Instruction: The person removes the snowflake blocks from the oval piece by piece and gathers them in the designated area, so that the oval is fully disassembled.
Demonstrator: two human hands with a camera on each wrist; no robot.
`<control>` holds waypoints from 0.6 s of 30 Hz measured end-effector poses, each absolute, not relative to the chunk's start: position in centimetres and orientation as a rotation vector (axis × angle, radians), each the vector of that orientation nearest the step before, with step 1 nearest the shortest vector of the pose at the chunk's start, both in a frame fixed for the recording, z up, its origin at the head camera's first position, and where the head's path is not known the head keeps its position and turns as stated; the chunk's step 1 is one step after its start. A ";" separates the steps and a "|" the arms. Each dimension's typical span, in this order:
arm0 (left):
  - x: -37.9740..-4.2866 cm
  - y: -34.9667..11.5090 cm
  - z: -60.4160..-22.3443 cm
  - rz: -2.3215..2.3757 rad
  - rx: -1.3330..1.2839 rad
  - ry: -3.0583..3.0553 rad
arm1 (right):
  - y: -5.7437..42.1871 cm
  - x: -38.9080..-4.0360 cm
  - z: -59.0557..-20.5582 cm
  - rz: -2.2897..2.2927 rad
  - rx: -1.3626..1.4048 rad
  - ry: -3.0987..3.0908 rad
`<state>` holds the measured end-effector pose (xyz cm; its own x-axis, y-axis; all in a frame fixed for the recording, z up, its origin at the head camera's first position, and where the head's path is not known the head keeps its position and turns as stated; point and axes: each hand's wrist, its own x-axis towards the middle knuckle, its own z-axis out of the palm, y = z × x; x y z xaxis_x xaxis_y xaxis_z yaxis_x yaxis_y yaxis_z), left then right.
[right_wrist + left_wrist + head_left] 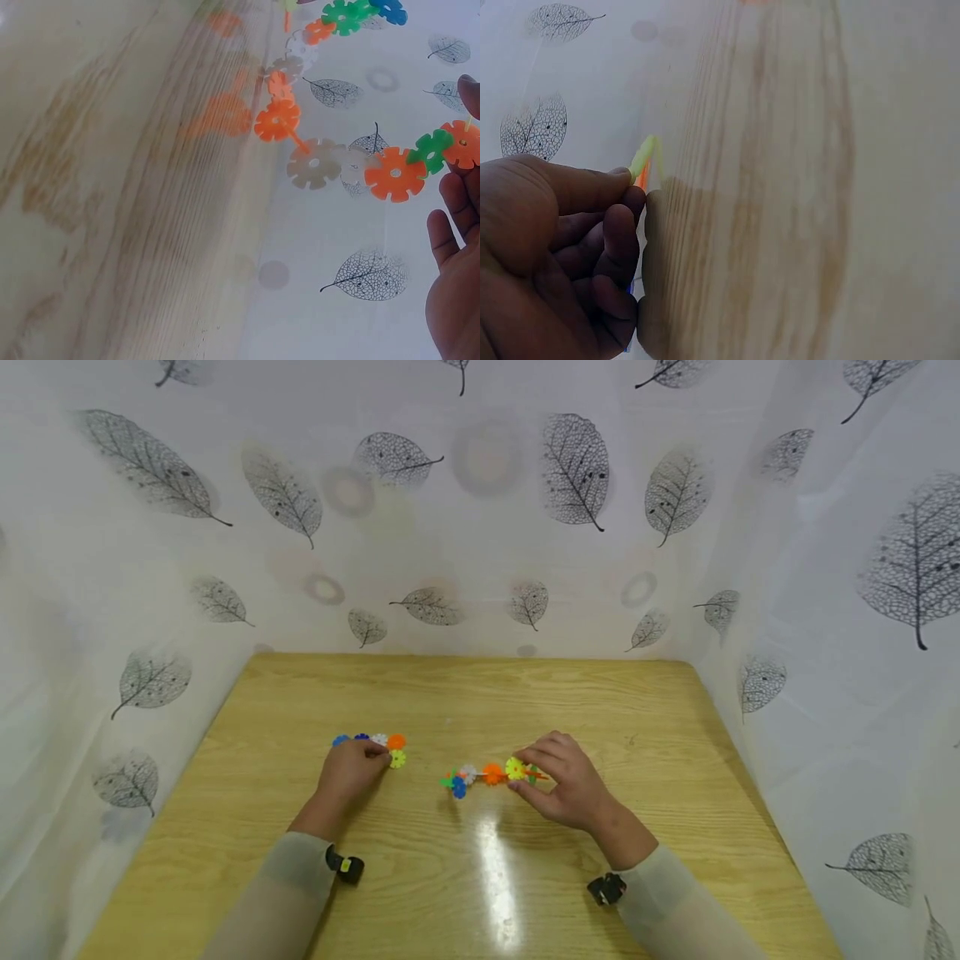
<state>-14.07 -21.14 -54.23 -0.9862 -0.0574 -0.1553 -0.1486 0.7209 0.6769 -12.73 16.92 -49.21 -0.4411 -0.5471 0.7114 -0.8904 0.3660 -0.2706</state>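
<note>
In the head view, my left hand (351, 772) pinches a yellow snowflake disc (398, 760) between thumb and forefinger. An orange disc (396, 741), a white disc (378, 740) and blue discs (341, 740) line up just beyond that hand, partly covered by it. My right hand (567, 783) grips one end of a chain of interlocked snowflake discs (492, 774) by a yellow disc (514, 768). From there the chain stretches left through orange and white to a green and blue end (459, 787). The right wrist view shows orange, green and grey-white discs (313, 163) hanging in a curve.
A wooden table (420, 877) lies under both hands, with a bright light reflection near its front. White cloth with printed leaves (480, 543) hangs around its back and sides. Each wrist wears a small black camera (606, 888).
</note>
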 end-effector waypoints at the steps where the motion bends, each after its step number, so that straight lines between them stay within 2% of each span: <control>1: -14.2 -21.2 -54.2 1.113 -0.170 2.802 | 16.9 -12.8 -49.2 0.880 1.241 -2.117; 18: -14.3 -21.4 -54.3 1.085 -0.156 2.824 | 16.9 -12.9 -49.3 0.876 1.252 -2.092</control>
